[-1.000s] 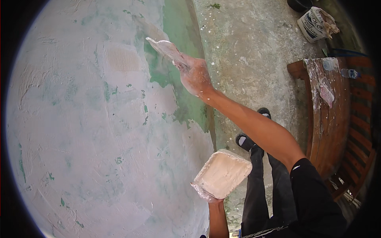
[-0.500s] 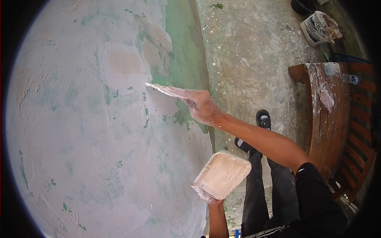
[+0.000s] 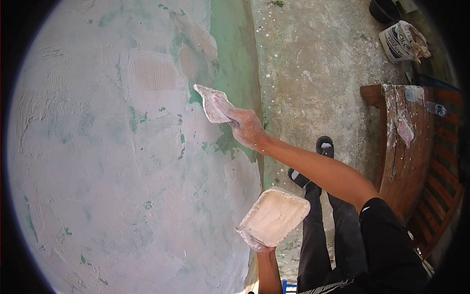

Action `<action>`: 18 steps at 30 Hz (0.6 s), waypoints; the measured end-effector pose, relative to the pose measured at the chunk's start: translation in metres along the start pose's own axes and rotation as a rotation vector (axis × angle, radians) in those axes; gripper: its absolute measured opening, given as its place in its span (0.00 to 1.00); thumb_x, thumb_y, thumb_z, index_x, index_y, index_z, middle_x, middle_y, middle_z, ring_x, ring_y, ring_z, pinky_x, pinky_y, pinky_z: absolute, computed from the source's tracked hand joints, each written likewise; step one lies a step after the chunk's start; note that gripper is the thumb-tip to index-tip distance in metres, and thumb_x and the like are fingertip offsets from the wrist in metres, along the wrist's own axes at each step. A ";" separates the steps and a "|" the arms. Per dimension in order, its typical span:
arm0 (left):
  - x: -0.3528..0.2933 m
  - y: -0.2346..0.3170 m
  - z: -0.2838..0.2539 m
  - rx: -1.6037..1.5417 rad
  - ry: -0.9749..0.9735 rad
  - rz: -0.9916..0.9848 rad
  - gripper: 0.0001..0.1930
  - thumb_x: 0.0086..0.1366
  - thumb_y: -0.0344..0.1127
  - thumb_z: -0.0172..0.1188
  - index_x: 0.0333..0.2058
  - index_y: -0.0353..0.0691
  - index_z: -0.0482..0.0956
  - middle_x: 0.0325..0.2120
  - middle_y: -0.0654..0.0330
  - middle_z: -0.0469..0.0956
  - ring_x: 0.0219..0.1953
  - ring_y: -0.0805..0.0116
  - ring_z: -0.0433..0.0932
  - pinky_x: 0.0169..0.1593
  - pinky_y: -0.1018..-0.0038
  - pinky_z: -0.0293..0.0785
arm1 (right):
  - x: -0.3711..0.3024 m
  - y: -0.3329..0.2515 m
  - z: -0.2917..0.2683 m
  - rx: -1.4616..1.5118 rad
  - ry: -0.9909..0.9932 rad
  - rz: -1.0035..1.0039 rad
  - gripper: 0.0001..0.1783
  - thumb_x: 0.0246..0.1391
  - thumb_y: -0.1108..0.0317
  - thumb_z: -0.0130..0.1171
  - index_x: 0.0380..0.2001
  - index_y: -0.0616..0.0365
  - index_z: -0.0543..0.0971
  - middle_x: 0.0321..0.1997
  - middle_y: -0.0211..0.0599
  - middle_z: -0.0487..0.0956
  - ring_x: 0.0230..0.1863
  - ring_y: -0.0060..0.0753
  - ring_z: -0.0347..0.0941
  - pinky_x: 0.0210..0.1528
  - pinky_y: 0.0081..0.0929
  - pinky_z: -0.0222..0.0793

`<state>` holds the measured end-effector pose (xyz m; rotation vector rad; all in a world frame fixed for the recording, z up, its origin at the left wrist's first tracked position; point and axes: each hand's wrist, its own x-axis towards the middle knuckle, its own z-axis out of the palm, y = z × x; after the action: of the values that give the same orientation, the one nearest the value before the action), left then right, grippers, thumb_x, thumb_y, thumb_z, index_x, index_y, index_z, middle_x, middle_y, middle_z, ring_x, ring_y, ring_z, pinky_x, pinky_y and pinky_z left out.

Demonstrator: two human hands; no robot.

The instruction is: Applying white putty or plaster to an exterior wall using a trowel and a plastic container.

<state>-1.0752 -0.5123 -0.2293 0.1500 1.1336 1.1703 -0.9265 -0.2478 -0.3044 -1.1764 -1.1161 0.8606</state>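
My right hand [image 3: 248,128] is closed around a flat putty scraper [image 3: 211,104] smeared with white putty. Its blade is turned broadside to view, close to the wall [image 3: 107,196]; whether its edge touches I cannot tell. That wall carries rough pale putty over green paint, which shows bare in a strip [image 3: 235,54] along its lower edge. Lower down, my left hand [image 3: 259,245] grips a squarish tray [image 3: 253,206] from beneath, and most of its fingers are hidden. Cream-coloured putty [image 3: 276,218] fills the tray, and dried putty crusts its rim.
A stained concrete floor [image 3: 313,78] runs beside the wall, under my dark shoes [image 3: 324,146]. To the right stands a wooden bench [image 3: 404,161] bearing a plastic bottle [image 3: 435,109] and a putty-smeared piece [image 3: 405,128]. Farther off are a white bucket [image 3: 394,46] and a black basin [image 3: 383,11].
My right hand has tilted the scraper, so its flat face shows instead of its edge, and its tip has shifted up and right. The tray in my left hand stays nearly still.
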 end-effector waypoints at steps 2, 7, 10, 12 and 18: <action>0.001 -0.005 -0.001 0.018 -0.003 0.012 0.35 0.63 0.64 0.39 0.58 0.43 0.61 0.58 0.53 0.62 0.58 0.51 0.62 0.58 0.50 0.63 | -0.006 0.003 -0.009 0.010 -0.058 -0.025 0.34 0.42 0.88 0.48 0.56 0.50 0.69 0.54 0.49 0.71 0.50 0.51 0.71 0.49 0.27 0.68; 0.006 -0.013 -0.005 -0.010 -0.074 0.008 0.35 0.63 0.64 0.40 0.58 0.43 0.61 0.58 0.53 0.62 0.58 0.52 0.62 0.58 0.50 0.63 | 0.065 -0.002 -0.020 -0.001 0.322 -0.031 0.29 0.45 0.86 0.47 0.53 0.56 0.71 0.47 0.52 0.74 0.44 0.56 0.72 0.44 0.36 0.70; 0.007 -0.019 0.002 -0.056 -0.041 0.003 0.34 0.63 0.63 0.40 0.58 0.43 0.62 0.58 0.54 0.62 0.58 0.52 0.63 0.58 0.50 0.62 | 0.107 0.004 -0.007 -0.010 0.238 0.009 0.28 0.48 0.83 0.47 0.56 0.55 0.67 0.49 0.55 0.72 0.47 0.57 0.70 0.47 0.34 0.68; 0.007 -0.020 0.012 -0.019 -0.018 0.015 0.34 0.63 0.64 0.40 0.58 0.43 0.61 0.58 0.53 0.62 0.58 0.52 0.63 0.58 0.50 0.62 | 0.108 0.011 0.001 -0.024 0.133 -0.019 0.29 0.50 0.82 0.46 0.58 0.53 0.65 0.51 0.57 0.70 0.50 0.57 0.69 0.51 0.31 0.66; 0.010 -0.026 0.019 0.083 0.065 0.013 0.36 0.62 0.65 0.40 0.58 0.43 0.61 0.58 0.53 0.62 0.59 0.51 0.62 0.58 0.49 0.62 | 0.029 0.003 0.002 0.074 -0.080 -0.206 0.36 0.43 0.86 0.43 0.60 0.57 0.60 0.49 0.54 0.72 0.50 0.57 0.67 0.49 0.41 0.67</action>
<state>-1.0446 -0.5075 -0.2422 0.1841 1.2409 1.1472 -0.9210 -0.2192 -0.3014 -0.9547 -1.2368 0.7877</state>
